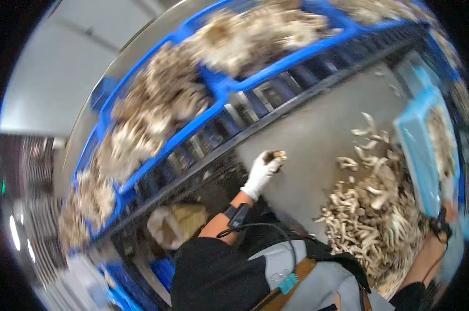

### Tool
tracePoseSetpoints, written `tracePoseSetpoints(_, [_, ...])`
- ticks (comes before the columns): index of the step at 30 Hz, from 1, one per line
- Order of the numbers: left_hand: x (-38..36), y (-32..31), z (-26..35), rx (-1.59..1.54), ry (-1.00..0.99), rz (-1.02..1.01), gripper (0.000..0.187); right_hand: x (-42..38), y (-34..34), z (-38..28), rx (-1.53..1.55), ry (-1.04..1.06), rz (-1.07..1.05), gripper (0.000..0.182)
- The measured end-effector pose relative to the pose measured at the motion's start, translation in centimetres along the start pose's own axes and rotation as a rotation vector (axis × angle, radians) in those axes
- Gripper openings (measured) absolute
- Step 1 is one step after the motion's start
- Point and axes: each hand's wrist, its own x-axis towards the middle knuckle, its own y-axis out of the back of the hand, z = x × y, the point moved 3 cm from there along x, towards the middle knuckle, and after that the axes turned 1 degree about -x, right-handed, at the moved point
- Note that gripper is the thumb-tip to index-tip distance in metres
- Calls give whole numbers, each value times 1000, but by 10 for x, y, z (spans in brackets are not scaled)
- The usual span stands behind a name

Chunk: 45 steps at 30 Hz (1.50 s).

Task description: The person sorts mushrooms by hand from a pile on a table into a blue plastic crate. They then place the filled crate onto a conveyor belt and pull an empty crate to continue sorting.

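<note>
My left hand (pixel 262 173), in a white glove, is over the bare metal tabletop (pixel 302 155) with its fingers closed on a small brownish mushroom piece (pixel 280 156). On the right, my right hand (pixel 448 193) is at the side of a light blue, plastic-lined container (pixel 420 155) with mushrooms in it. That hand is small and blurred, and its fingers cannot be made out. Between my arms lies a large heap of loose, pale-stemmed mushrooms (pixel 366 220), with several stray ones at its far edge.
Blue crates (pixel 175 140) full of mushroom clusters (pixel 156 109) stand in a row beyond the dark table edge, on a rack with rollers (pixel 255 103). A whitish open sack (pixel 167 228) sits below, left of my arm. A cable (pixel 268 225) runs from my left wrist.
</note>
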Motion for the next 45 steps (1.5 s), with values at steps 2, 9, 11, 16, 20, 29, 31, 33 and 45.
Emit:
tracePoseSetpoints(2, [-37,30,-22,-145,136,46,33,18,-3,0,31,31,39,47])
tracePoseSetpoints(9, [-163,126,-130,-485,112,590,24,56,-17,25,-56,178,246,47])
tracePoseSetpoints(11, [-206,188,-140,803,-386,704,15,40,-23,7,-183,260,284,46])
tracePoseSetpoints(16, [-331,306,-157,-549,110,1470,53,-62,-11,-64,-166,591,422,42])
tracePoseSetpoints(20, [-333,257,-152,-219,351,1091,44,-145,-24,-65,284,444,289,42])
tracePoseSetpoints(29, [-231,-81,-88,192,19,-9,47,-377,68,8,490,164,-153,39])
tracePoseSetpoints(31, [-225,-130,-88,302,-29,-171,43,-429,61,53,684,-99,-224,40])
tracePoseSetpoints(33, [-229,-171,-76,522,-135,-341,37,-494,42,89,896,-339,-359,44])
tracePoseSetpoints(45, [-244,-332,-122,669,-67,-633,30,-612,-51,68,1112,26,-655,44])
